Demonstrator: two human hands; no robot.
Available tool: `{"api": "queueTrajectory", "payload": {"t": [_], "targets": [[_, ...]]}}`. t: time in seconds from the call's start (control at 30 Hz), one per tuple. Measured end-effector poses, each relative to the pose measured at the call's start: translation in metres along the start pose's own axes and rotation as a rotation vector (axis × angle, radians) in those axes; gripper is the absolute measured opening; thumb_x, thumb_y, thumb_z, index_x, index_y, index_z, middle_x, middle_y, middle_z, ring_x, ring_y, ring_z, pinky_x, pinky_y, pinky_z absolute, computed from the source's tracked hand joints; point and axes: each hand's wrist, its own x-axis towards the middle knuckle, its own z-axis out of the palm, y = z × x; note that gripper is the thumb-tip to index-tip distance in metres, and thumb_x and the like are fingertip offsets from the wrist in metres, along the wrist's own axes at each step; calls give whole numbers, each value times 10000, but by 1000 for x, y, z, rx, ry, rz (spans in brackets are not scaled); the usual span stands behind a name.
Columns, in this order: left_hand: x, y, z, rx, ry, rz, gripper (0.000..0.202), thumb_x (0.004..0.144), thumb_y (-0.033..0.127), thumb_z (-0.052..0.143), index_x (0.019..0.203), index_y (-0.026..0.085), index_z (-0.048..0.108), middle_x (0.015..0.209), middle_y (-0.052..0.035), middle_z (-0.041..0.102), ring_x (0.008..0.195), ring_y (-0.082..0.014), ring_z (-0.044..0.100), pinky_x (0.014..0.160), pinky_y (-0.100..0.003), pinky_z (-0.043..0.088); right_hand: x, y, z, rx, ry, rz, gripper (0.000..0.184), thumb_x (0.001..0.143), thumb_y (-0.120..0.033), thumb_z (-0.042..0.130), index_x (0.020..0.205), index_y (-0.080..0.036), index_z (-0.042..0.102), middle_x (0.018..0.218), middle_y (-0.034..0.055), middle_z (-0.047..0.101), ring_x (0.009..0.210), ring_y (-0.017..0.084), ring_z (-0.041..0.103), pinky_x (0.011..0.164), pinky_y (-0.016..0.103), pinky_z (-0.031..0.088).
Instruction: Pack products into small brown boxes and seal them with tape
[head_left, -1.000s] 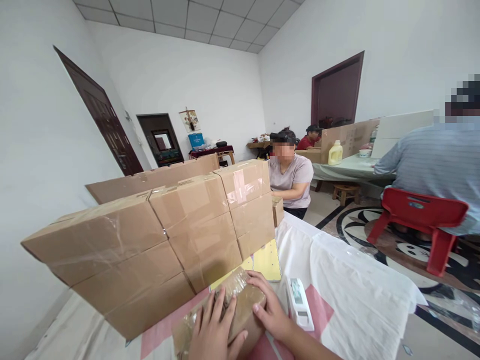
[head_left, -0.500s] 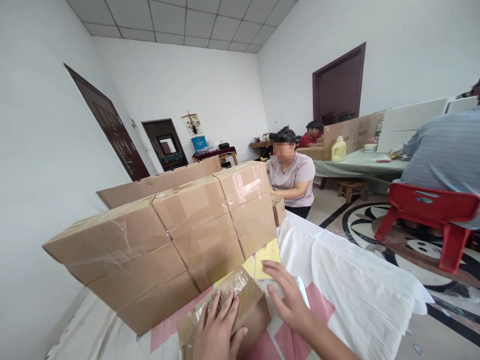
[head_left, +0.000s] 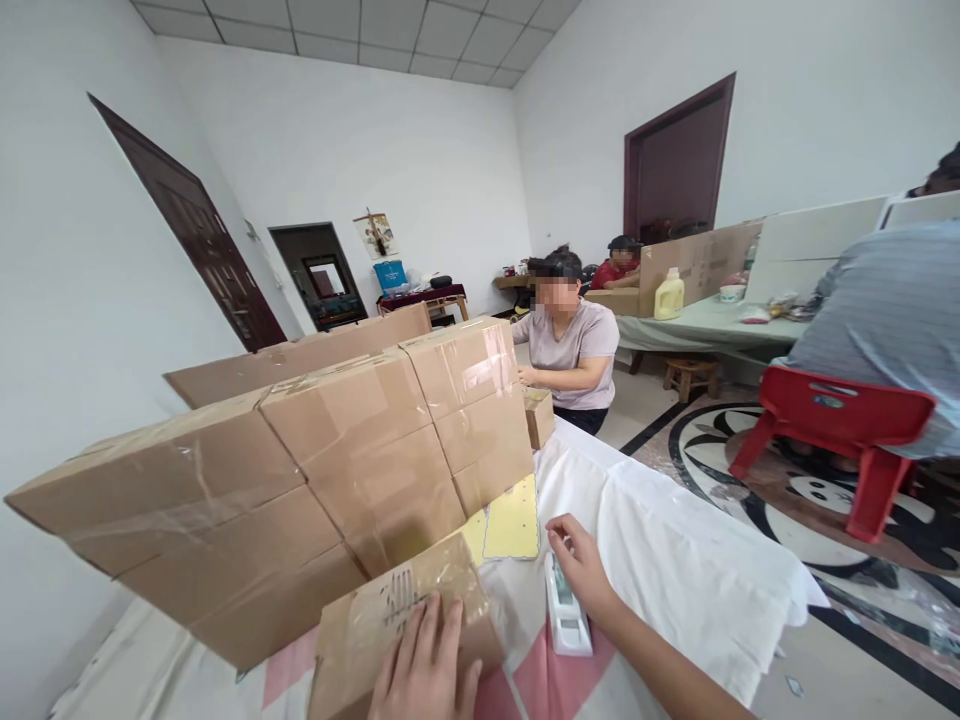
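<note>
A taped cardboard box with dark printed marks on top rests on the cloth in front of me. My left hand lies flat over its top, fingers spread. To the right, my right hand hovers at the upper end of a white plastic device with a greenish window. The fingers are loosely bent and apart; whether they touch the device is hard to tell. Just beyond the box, a yellow sheet lies partly under the stacked cardboard boxes.
The box stack forms a wall along the left of the white cloth-covered table. Across it sits a co-worker beside a small box. At right stand a red chair and a green-covered table with a yellow bottle.
My right hand has moved away from the box to the white device, now more exposed. My left hand stays on the box. The view has shifted slightly to the right.
</note>
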Motion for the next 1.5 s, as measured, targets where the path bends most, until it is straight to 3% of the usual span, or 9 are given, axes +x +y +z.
{"api": "queueTrajectory", "payload": {"t": [0.13, 0.4, 0.47, 0.57, 0.7, 0.8, 0.9, 1.07, 1.5], "targets": [[8, 5, -4, 1, 6, -33, 514, 959, 160, 354, 1347, 323, 649, 1420, -18, 629, 1240, -259, 624, 973, -412, 507, -1, -2, -5, -129, 32, -58, 221, 963, -394, 470, 894, -216, 582, 869, 55, 598, 812, 233, 580, 694, 338, 450], [19, 21, -18, -32, 74, -70, 471, 1000, 198, 347, 1352, 287, 646, 1389, -61, 654, 1233, -287, 576, 954, -452, 434, 3, -7, -24, -248, 36, 171, 365, 977, -467, 432, 695, -247, 362, 597, -38, 455, 577, 186, 483, 577, 301, 301], [12, 35, -11, -66, 130, -54, 436, 1005, 227, 376, 1315, 300, 674, 1280, -86, 707, 1121, -290, 611, 883, -442, 420, 5, -7, -26, -278, 48, 182, 391, 970, -478, 432, 668, -247, 337, 574, -38, 445, 563, 185, 479, 575, 301, 286], [0, 65, 9, -232, 154, 115, 371, 1002, 257, 424, 1192, 316, 736, 1007, -85, 747, 917, -255, 629, 766, -405, 377, 6, -9, -26, -268, 42, 163, 377, 959, -471, 444, 665, -246, 379, 561, -39, 455, 560, 181, 476, 581, 298, 285], [-3, 99, 31, -525, -18, 261, 312, 980, 299, 475, 1202, 290, 693, 984, -65, 713, 928, -255, 617, 806, -395, 385, 4, -9, -23, -237, 45, 168, 366, 958, -470, 440, 675, -239, 422, 595, -33, 479, 610, 178, 473, 610, 292, 300], [8, 110, 37, -747, -221, 158, 309, 946, 308, 514, 1220, 244, 641, 1054, -74, 692, 999, -263, 612, 862, -388, 421, 5, -5, -24, -221, 45, 206, 401, 967, -493, 407, 657, -240, 379, 586, -38, 431, 604, 171, 443, 598, 289, 305], [19, 114, 41, -988, -324, -35, 383, 899, 358, 571, 1257, 221, 566, 1060, -70, 677, 963, -242, 625, 817, -353, 448, 7, -2, -27, -186, 23, 237, 431, 975, -527, 368, 647, -247, 362, 556, -43, 405, 556, 166, 421, 562, 291, 311], [30, 115, 54, -1250, -410, -297, 344, 847, 499, 618, 1022, 214, 535, 754, 39, 533, 740, -181, 572, 706, -294, 418, 8, -6, -27, -106, -23, 218, 418, 965, -505, 402, 646, -236, 412, 587, -24, 484, 605, 170, 468, 601, 290, 350], [42, 123, 74, -1509, -430, -392, 405, 644, 547, 749, 649, 168, 607, 575, 65, 350, 582, -124, 357, 594, -276, 303, -2, -15, -7, 191, -194, 149, 556, 993, -535, 369, 700, -181, 683, 737, 40, 666, 758, 205, 611, 756, 316, 448]]}}
